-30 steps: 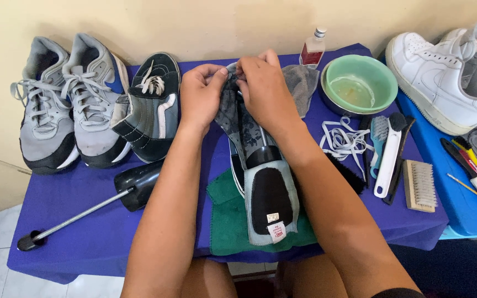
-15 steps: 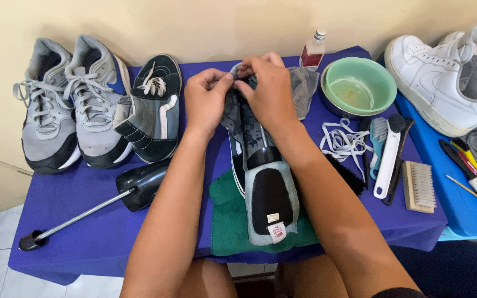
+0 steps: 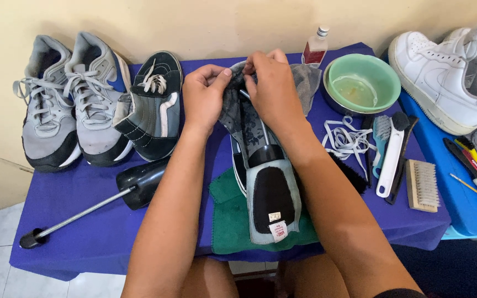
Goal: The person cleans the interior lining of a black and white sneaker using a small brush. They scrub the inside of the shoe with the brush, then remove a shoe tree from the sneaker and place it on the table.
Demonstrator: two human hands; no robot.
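Note:
A dark grey sneaker lies sole-side toward me on a green cloth, with a black shoe tree with a metal spring inside it. My left hand and my right hand both pinch the shoe's far end, near the toe, with fingers closed on the upper. A grey rag lies just beyond the right hand. The matching dark sneaker stands to the left of my left hand.
Two grey laced sneakers stand at far left. A second black shoe tree lies on the purple table. A green bowl, small bottle, white laces, brushes and white sneakers are at right.
Both hands stay on the shoe's far end with only small finger shifts. The view has drifted slightly.

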